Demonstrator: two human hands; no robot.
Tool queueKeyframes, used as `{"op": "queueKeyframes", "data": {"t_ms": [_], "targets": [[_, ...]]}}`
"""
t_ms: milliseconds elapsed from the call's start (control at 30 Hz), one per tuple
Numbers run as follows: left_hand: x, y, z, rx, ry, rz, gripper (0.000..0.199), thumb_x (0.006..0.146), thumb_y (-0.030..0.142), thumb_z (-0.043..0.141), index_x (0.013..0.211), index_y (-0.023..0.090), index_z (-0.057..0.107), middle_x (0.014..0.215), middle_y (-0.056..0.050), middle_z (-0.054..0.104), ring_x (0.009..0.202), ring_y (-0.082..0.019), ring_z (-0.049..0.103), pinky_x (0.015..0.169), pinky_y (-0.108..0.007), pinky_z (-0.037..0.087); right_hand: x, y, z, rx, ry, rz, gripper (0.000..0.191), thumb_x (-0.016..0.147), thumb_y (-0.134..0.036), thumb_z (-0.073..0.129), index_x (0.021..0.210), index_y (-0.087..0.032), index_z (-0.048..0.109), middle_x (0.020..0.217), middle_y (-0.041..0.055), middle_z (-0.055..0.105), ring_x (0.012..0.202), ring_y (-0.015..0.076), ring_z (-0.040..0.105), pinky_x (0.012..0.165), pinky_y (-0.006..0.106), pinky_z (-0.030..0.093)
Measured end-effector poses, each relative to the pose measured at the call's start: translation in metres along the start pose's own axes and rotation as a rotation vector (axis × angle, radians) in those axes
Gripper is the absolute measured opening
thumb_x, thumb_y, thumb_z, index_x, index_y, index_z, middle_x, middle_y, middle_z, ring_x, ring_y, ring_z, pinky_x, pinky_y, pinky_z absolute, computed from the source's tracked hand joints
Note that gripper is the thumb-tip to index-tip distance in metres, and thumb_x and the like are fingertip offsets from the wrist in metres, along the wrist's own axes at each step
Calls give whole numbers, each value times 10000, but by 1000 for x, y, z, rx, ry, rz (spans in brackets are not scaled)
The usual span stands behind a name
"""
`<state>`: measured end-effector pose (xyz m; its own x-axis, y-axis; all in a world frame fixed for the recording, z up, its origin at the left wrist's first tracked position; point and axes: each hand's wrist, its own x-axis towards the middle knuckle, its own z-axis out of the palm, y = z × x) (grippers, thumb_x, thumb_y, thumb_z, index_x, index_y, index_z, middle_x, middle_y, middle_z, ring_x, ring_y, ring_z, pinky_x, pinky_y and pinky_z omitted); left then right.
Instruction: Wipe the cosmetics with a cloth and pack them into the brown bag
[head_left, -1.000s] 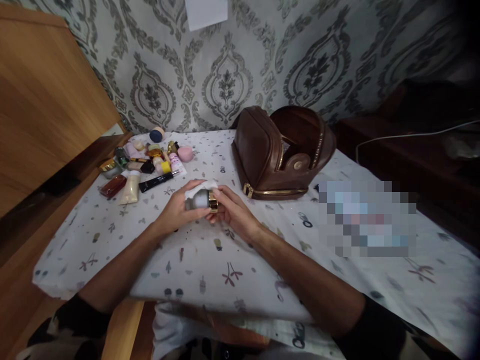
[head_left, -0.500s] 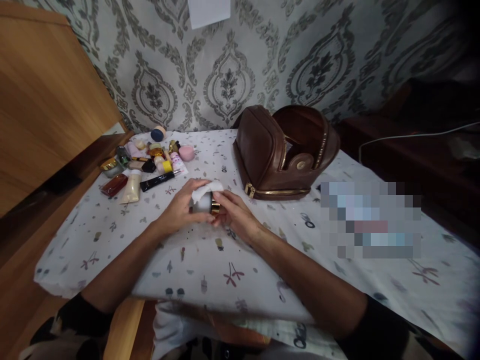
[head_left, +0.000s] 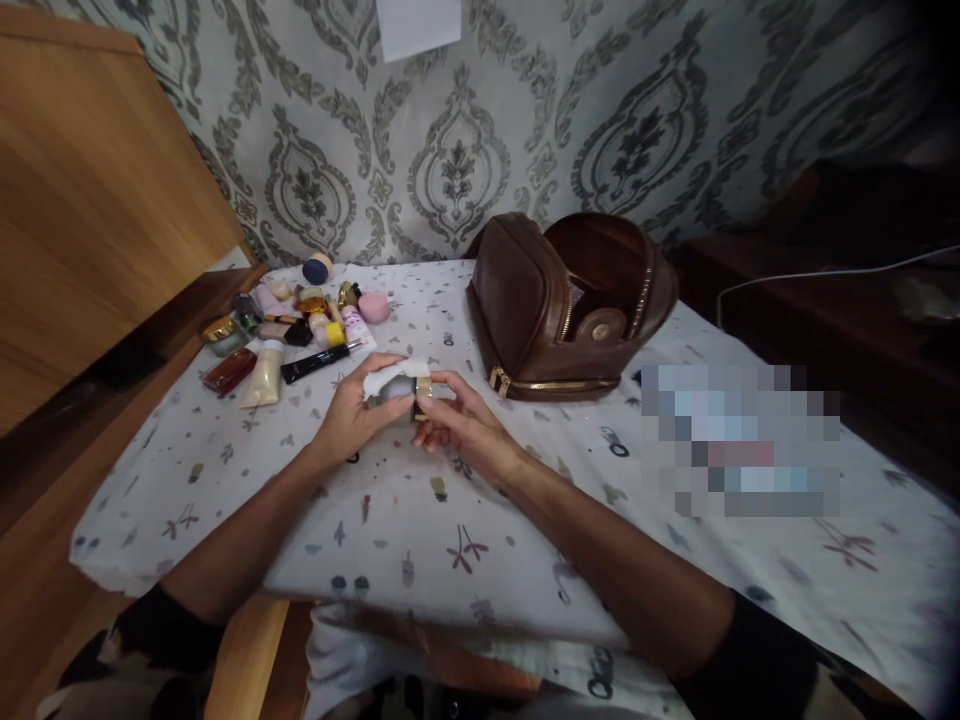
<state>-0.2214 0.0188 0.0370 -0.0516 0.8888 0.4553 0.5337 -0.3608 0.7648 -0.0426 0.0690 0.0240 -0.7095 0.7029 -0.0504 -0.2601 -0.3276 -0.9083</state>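
Note:
Over the front middle of the cloth, both hands hold a small grey cosmetic jar [head_left: 397, 396] lying sideways. Its gold-banded lid [head_left: 424, 387] points to the right. My left hand [head_left: 351, 412] is closed round the body, with a crumpled white tissue [head_left: 393, 373] draped over the top between fingers and jar. The fingers and thumb of my right hand [head_left: 471, 425] pinch the lid end. Part of the jar is hidden by the tissue and my fingers. I cannot make out any label.
Several cosmetics lie at the back left, among them a cream tube [head_left: 263, 376], a black tube [head_left: 316, 362], a red bottle [head_left: 229, 371] and a pink round item [head_left: 374, 306]. A brown bag [head_left: 517, 310], unzipped, stands right of centre. A blurred patch [head_left: 739, 440] covers something at right.
The jar and tissue have shifted slightly left and turned a little, showing more of the gold lid. My right thumb now lies across the lid's front.

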Motion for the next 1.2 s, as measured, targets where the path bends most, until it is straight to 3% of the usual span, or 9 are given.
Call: {"op": "queueKeyframes", "data": {"t_ms": [167,267,367,500,600,700,933,1100,1200], "targets": [[2,4,-2,101,25,181,272,885,448,645,1034,221,650,961,-48,663,906,-203,622,845,-353,490,3,6,-1,-50,0,80,502,776,-611,714,1011,-251,455,591,-52,650,445,152,632,397,221,430],[2,1,-4,128,-93,206,525,799,485,741,1233,237,584,1137,-81,633,1083,-251,593,959,-397,466,3,5,0,-23,8,95,490,803,-676,641,908,-238,451,575,-35,644,415,146,610,368,216,404],[1,-2,-3,116,-146,158,743,733,473,803,1363,246,482,1306,-109,571,1216,-291,539,1050,-437,417,4,1,-1,-13,21,141,523,828,-733,556,855,-217,478,551,-6,630,378,135,567,330,212,349],[-2,-3,1,21,-84,-9,673,765,490,765,1328,239,496,1289,-99,598,1147,-283,588,997,-416,459,5,0,-3,29,-3,157,543,810,-729,588,866,-190,555,635,23,650,484,142,617,388,220,411],[-3,-1,4,-20,-80,-64,608,783,505,741,1277,219,532,1210,-80,638,1086,-265,613,964,-393,476,4,0,-3,67,35,29,476,744,-615,745,905,-195,587,747,-4,642,622,128,643,497,218,478],[-3,0,6,-44,-68,-48,546,802,508,717,1236,218,557,1166,-60,656,1066,-246,620,946,-360,483,3,0,-2,93,66,-64,446,709,-531,805,946,-217,597,760,-39,609,638,106,613,550,220,491],[-2,-1,3,116,51,165,300,890,377,651,1141,216,616,1077,-40,663,996,-191,616,905,-315,476,4,4,-1,105,39,-50,442,664,-437,859,936,-204,598,802,-32,646,637,115,672,652,255,547],[-2,4,0,277,29,321,190,921,276,611,1095,218,658,932,-26,633,880,-167,598,801,-290,489,6,9,-2,117,35,23,395,716,-477,810,855,-170,604,696,-9,654,564,143,686,530,231,525],[-2,6,-1,304,14,368,237,930,254,598,1155,216,661,975,-45,624,948,-180,604,831,-306,502,6,9,-2,145,56,32,308,779,-425,757,826,-155,617,664,19,670,563,150,685,487,210,501]]}}
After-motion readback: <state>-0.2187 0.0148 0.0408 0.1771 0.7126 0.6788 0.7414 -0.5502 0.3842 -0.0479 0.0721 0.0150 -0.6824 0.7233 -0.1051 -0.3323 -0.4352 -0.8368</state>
